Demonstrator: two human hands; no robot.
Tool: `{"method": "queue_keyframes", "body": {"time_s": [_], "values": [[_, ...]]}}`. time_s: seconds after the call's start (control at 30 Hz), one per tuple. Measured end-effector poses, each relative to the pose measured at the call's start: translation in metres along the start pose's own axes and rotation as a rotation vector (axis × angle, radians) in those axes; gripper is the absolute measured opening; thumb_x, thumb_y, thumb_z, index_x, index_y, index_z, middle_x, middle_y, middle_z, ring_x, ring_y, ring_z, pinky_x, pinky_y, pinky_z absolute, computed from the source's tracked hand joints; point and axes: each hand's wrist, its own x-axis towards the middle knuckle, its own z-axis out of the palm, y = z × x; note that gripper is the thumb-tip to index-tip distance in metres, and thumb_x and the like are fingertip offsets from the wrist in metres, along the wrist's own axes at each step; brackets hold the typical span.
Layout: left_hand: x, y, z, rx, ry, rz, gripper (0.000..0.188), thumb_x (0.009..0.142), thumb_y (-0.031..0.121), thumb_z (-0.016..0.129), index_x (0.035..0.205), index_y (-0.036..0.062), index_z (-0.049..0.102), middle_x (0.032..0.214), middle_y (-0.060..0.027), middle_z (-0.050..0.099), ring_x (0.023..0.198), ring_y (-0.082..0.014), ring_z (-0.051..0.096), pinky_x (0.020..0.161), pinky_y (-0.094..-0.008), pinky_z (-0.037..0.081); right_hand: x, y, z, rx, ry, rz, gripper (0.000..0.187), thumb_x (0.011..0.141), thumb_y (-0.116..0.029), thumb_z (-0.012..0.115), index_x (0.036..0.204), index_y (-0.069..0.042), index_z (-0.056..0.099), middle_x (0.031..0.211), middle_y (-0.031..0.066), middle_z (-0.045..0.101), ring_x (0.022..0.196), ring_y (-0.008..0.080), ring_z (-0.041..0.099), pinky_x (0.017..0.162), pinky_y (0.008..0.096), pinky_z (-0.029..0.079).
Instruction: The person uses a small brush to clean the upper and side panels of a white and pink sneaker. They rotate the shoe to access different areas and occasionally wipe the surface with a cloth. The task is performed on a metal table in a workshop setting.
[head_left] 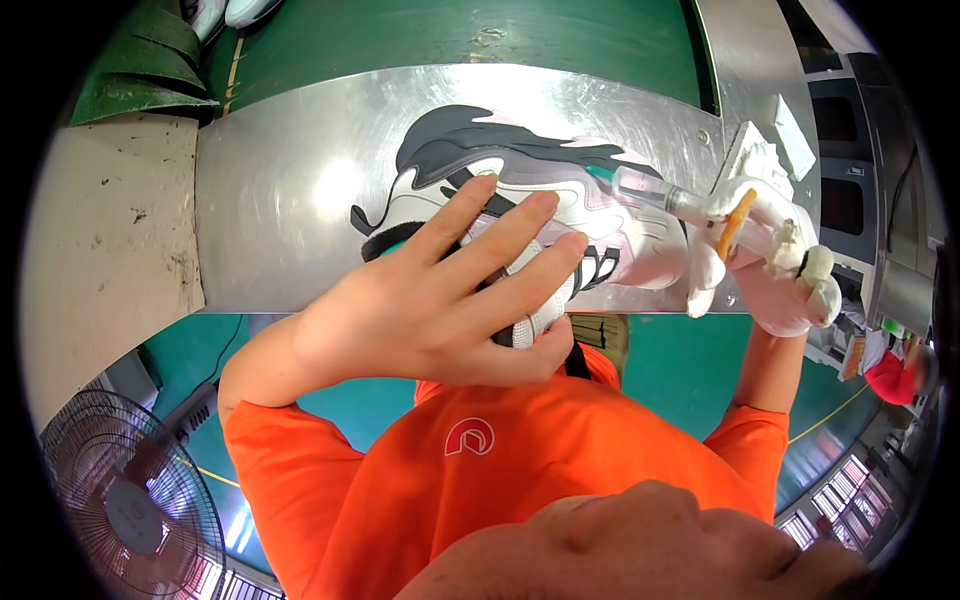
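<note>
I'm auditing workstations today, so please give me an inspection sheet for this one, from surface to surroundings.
Surface: metal table, shiny with glare; pale board at left, dark-marked.
Job's things: shoe on its side, sole away from the person; syringe, green tip at the shoe, contact unclear.
Clutter: white wad beyond the right hand; green flaps at far left.
Hands: left bare, fingers spread over the shoe; right white-covered, gripping the syringe.
Cables: thin cable below the board, near the fan.
Surroundings: green floor; another person at far right.
</note>
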Motion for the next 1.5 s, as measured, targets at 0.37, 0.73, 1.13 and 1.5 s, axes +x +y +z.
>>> {"method": "queue_keyframes", "body": {"time_s": [0.37,0.73,1.13,1.5], "values": [[0.010,0.000,-0.005,0.007,-0.014,-0.019,0.019,0.069,0.015,0.072,0.082,0.0244,0.061,0.116,-0.0068,0.064,0.108,-0.0326,0.061,0.093,-0.0484,0.051,-0.019,0.004,-0.024,0.086,0.002,-0.016,0.071,0.062,-0.034,0.077,0.113,0.011,0.059,0.111,0.0158,0.064,0.096,0.0260,0.059,0.075,0.0370,0.048],[0.025,-0.001,-0.018,-0.005,-0.152,-0.015,0.020,0.065,0.012,0.075,0.081,0.0183,0.065,0.115,-0.0094,0.065,0.111,-0.0343,0.060,0.093,-0.0504,0.050,-0.038,0.011,-0.025,-0.018,0.197,-0.076,0.085,0.061,-0.050,0.071,0.110,0.017,0.054,0.098,0.0162,0.062,0.080,0.0196,0.057,0.070,0.0303,0.046],[0.035,0.013,-0.020,0.061,-0.259,-0.040,0.027,0.065,0.011,0.077,0.088,0.0145,0.062,0.121,-0.0159,0.061,0.115,-0.0394,0.056,0.092,-0.0541,0.050,-0.074,0.060,-0.059,0.262,0.237,-0.174,0.085,0.060,-0.049,0.078,0.109,0.016,0.052,0.102,0.0228,0.062,0.081,0.0280,0.062,0.075,0.0339,0.050],[0.025,0.053,-0.009,0.299,-0.277,-0.122,0.031,0.078,0.015,0.072,0.104,0.0229,0.057,0.122,-0.0162,0.061,0.111,-0.0396,0.060,0.085,-0.0491,0.054,-0.077,0.093,-0.053,0.521,0.147,-0.225,0.109,0.052,-0.050,0.078,0.128,0.018,0.039,0.103,0.0292,0.061,0.074,0.0379,0.066,0.066,0.0434,0.058]]}}
